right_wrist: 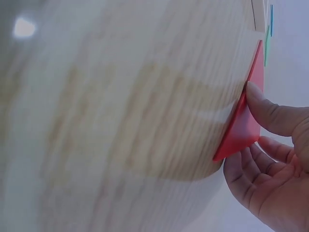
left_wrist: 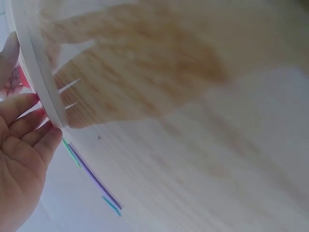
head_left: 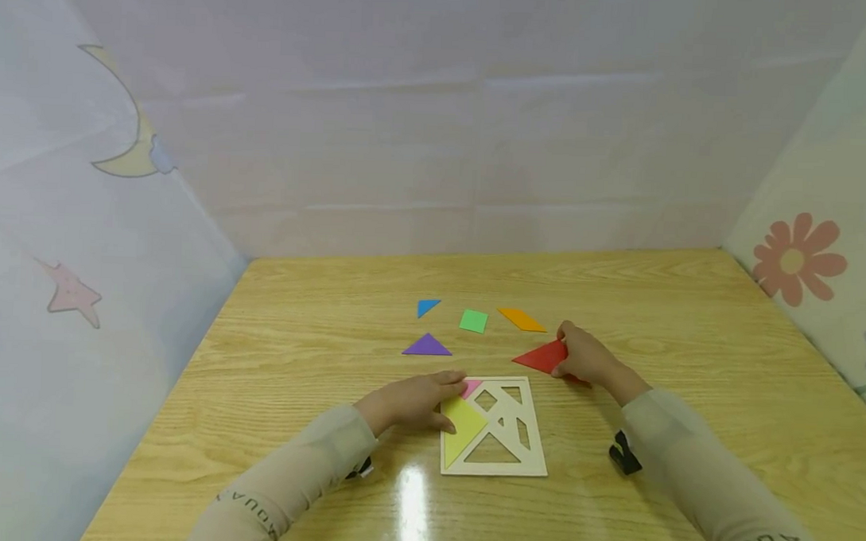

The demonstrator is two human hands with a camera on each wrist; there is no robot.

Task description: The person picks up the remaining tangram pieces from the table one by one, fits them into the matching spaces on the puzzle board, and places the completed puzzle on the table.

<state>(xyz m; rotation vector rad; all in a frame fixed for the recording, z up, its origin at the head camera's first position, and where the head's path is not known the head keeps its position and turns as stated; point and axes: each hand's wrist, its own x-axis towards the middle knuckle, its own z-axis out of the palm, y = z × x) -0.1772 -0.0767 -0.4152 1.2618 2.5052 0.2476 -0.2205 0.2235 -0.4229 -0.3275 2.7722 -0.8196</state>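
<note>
Board point(head_left: 494, 468) on table point(head_left: 316, 322), left hand point(head_left: 414, 401) at left; square point(head_left: 473, 320) behind

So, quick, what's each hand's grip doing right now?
Left grip: open, resting at the pale puzzle board's left edge.
Right grip: closed, holding the red triangle between thumb and fingers.

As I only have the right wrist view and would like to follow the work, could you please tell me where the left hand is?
Observer: The left hand touches the left side of the pale puzzle board.
Operator: Thank you; which large piece is already in the board?
Observer: A yellow triangle sits in its left side.
Operator: And what lies just beyond the red triangle in the right hand, please?
Observer: An orange parallelogram lies flat on the table there.
</note>
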